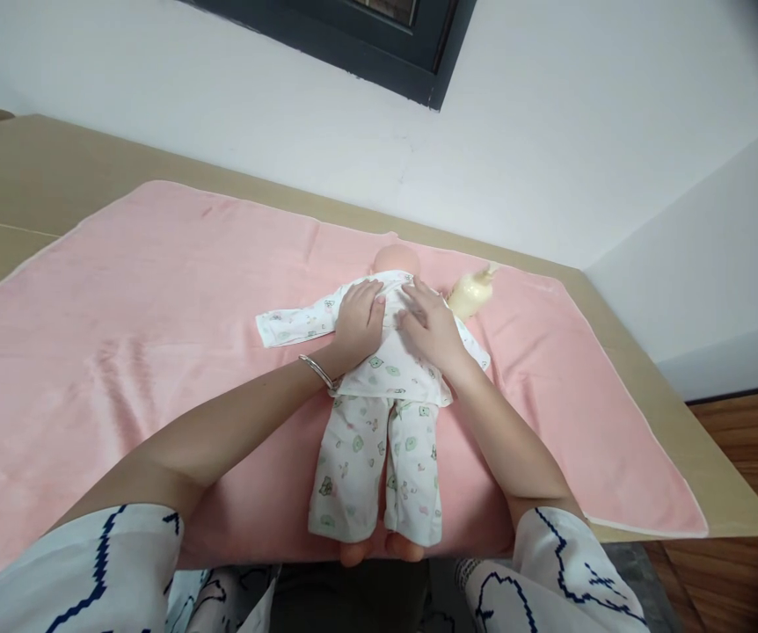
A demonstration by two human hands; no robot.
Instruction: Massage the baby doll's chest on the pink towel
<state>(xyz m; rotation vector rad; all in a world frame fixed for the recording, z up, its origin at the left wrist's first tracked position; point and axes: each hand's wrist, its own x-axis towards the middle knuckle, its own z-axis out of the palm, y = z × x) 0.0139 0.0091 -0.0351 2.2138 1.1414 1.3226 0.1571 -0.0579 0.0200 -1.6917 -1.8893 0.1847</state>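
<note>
A baby doll lies on its back on a pink blanket, head away from me, feet at the near table edge. It wears a white printed top and matching trousers. My left hand lies on the left side of the top's chest, fingers curled onto the cloth, a bangle on the wrist. My right hand rests flat on the right side of the chest, fingers together. One empty sleeve stretches out to the left. The doll's bare arm sticks out at the upper right.
The blanket covers most of a tan table against a white wall. A dark window frame is above. Wooden floor shows at the right beyond the table edge.
</note>
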